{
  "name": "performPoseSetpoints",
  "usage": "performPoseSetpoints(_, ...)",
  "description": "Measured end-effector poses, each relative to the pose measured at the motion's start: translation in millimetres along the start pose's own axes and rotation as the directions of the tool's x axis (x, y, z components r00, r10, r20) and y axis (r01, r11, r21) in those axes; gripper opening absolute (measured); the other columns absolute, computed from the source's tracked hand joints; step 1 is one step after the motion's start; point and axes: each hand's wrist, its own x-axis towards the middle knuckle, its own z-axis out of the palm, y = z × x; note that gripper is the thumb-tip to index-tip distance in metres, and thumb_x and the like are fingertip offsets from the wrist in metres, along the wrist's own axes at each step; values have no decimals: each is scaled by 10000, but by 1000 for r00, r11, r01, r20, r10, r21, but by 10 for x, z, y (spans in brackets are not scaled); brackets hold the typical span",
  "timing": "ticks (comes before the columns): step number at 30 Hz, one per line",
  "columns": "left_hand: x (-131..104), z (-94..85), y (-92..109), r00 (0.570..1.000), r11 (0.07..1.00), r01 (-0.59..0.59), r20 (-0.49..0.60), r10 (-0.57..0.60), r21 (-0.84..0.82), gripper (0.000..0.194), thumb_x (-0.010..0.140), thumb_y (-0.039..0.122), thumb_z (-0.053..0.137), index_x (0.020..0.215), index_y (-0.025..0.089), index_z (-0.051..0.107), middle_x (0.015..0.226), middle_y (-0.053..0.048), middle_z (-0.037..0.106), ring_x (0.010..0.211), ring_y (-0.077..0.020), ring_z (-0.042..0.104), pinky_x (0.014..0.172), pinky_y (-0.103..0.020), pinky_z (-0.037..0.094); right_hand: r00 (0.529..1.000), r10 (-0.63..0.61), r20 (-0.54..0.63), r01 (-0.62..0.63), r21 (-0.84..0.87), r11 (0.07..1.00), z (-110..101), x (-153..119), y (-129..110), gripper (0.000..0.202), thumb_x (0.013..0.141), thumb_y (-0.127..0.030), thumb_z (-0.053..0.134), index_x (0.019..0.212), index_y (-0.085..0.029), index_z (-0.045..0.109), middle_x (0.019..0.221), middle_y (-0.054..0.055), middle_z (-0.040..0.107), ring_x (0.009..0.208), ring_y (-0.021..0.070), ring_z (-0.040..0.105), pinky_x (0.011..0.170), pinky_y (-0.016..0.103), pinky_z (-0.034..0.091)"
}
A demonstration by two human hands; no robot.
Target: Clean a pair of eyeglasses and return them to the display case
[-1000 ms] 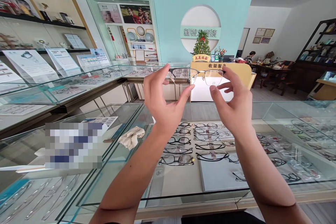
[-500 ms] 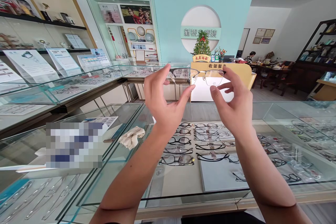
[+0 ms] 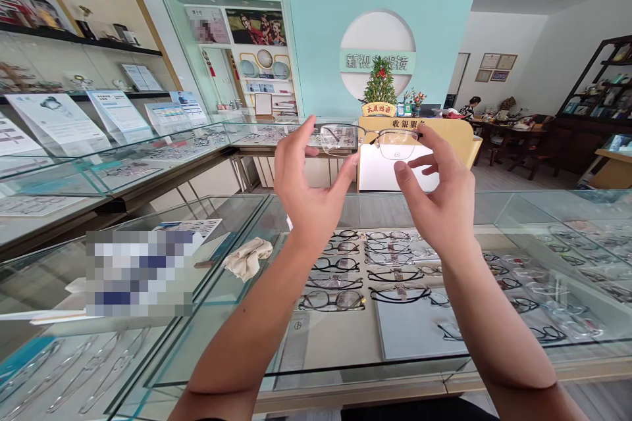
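Fingers (image 3: 302, 135) of the left hand (image 3: 309, 194) are curled loosely around the left end of the glasses (image 3: 368, 139), thumb under the lens. Between both hands the frame is held level, above the glass counter (image 3: 444, 207). Further right, its other end is pinched by the right hand (image 3: 439, 194).

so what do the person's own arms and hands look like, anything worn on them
Both forearms are bare up to the bottom edge of the picture: no sleeves in view. The left hand and right hand wear no gloves, and no rings, watch or bracelet show. The fingernails are short and unpainted.
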Motion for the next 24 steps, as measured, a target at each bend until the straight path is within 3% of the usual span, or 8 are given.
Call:
performPoseSetpoints(13,-23,40,-89,999,1000,17,28,-17,-13,708,1038,539,811,1655,323,539,1597,-106,670,1326,-321,719,1169,-531,576,999,-48,1,47,36,998,39,-32,-7,655,1092,-415,666,1726,-371,508,1530,144,702,1040,280,759,840,487,672)
performPoseSetpoints(24,-25,61,-107,1000,1000,17,15,-17,13,650,1053,530,797,1621,316,563,1568,-93,695,1257,-296,743,1135,-532,607,996,-85,-24,85,20,996,38,-31,-38,629,1095,-405,648,1710,-381,514,1559,131,687,1017,272,760,836,494,688)
